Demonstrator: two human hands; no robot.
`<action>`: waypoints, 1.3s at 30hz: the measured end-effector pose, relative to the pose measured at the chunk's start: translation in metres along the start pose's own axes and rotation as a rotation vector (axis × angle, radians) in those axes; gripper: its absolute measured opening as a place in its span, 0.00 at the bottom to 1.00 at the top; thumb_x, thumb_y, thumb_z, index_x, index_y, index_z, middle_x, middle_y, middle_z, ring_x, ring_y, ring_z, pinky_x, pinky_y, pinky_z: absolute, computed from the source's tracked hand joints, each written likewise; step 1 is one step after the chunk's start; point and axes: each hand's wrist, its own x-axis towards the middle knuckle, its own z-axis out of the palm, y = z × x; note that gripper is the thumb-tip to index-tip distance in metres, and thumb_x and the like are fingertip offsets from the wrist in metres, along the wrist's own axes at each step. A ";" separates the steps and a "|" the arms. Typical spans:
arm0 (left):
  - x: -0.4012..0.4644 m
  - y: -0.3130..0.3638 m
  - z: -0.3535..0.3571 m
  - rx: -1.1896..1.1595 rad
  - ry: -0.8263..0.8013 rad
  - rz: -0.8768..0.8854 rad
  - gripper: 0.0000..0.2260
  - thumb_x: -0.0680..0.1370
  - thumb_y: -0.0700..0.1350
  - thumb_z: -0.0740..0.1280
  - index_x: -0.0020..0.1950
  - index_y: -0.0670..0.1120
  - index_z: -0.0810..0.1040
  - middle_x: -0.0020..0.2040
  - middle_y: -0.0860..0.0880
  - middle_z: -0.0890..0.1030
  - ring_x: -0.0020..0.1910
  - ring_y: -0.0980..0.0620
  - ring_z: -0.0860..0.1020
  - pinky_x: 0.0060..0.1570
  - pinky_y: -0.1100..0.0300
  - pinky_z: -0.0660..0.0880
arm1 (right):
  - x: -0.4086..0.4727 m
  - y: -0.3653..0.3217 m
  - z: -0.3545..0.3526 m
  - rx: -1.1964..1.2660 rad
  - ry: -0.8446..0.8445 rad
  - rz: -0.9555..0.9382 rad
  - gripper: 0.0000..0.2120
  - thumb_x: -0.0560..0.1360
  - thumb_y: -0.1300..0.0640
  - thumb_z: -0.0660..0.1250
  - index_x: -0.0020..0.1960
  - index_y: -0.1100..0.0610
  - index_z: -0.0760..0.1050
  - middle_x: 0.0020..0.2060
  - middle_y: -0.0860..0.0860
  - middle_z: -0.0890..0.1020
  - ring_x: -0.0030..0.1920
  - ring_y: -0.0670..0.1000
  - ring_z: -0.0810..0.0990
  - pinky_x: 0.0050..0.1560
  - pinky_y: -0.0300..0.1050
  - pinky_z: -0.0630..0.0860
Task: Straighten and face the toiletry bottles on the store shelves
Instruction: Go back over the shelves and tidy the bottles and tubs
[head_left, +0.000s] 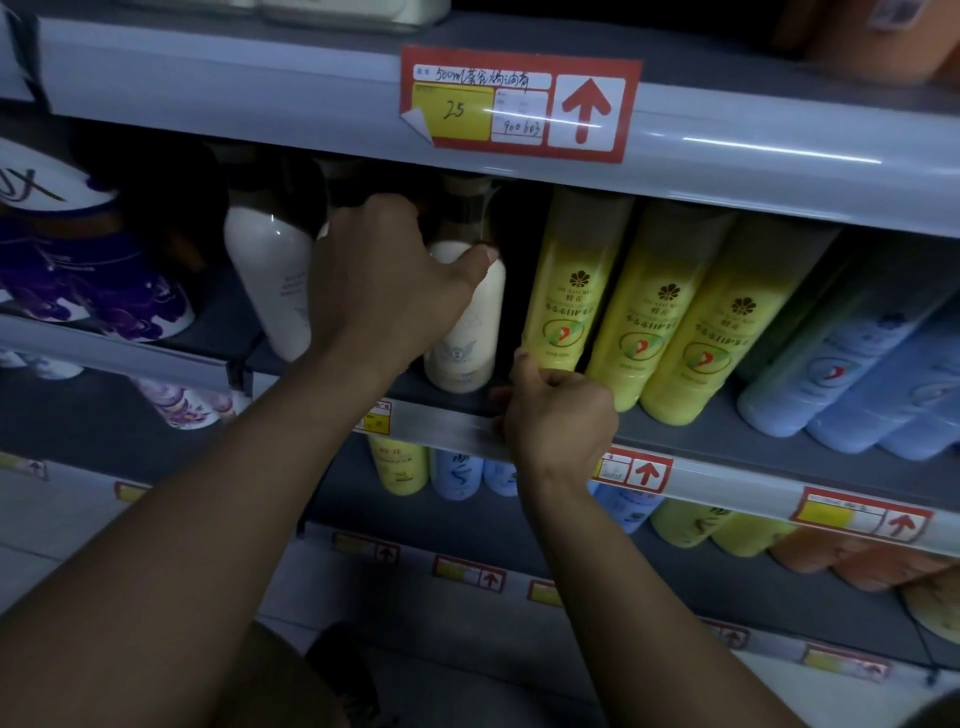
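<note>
A white bottle with a brown cap (470, 332) stands on the middle shelf (447, 423). My left hand (384, 291) wraps around its upper part from the left, thumb across the shoulder. Another white bottle (270, 280) stands to its left, partly behind my hand. My right hand (558, 415) rests at the shelf's front rail, fingers curled at the base of the leftmost yellow bottle (563, 301). Two more yellow bottles (696, 332) stand to the right of it, labels facing out.
Light blue bottles (852, 379) fill the right of the same shelf. Purple-patterned containers (88, 280) sit at the left. The upper shelf edge carries a red price tag (519, 104). Lower shelves hold yellow, blue and orange bottles (400, 465).
</note>
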 end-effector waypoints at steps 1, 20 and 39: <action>0.000 0.000 0.001 0.002 0.010 -0.005 0.26 0.72 0.63 0.76 0.32 0.50 0.64 0.33 0.54 0.68 0.43 0.48 0.70 0.41 0.55 0.64 | 0.000 -0.001 0.000 0.013 -0.002 0.008 0.25 0.78 0.40 0.67 0.28 0.52 0.82 0.24 0.45 0.82 0.31 0.51 0.85 0.42 0.53 0.83; 0.008 -0.026 -0.028 -0.240 0.091 0.043 0.16 0.74 0.55 0.70 0.34 0.44 0.81 0.30 0.59 0.78 0.35 0.54 0.80 0.38 0.59 0.72 | -0.025 0.000 -0.014 -0.001 -0.240 -0.282 0.17 0.79 0.46 0.67 0.35 0.52 0.80 0.30 0.46 0.84 0.32 0.49 0.84 0.39 0.56 0.83; 0.027 -0.123 -0.064 -0.254 0.168 -0.231 0.14 0.71 0.52 0.74 0.51 0.47 0.76 0.49 0.49 0.82 0.48 0.49 0.81 0.51 0.48 0.81 | -0.053 -0.109 -0.007 -0.230 -0.384 -0.803 0.19 0.79 0.53 0.70 0.69 0.51 0.76 0.54 0.45 0.83 0.42 0.37 0.82 0.45 0.34 0.77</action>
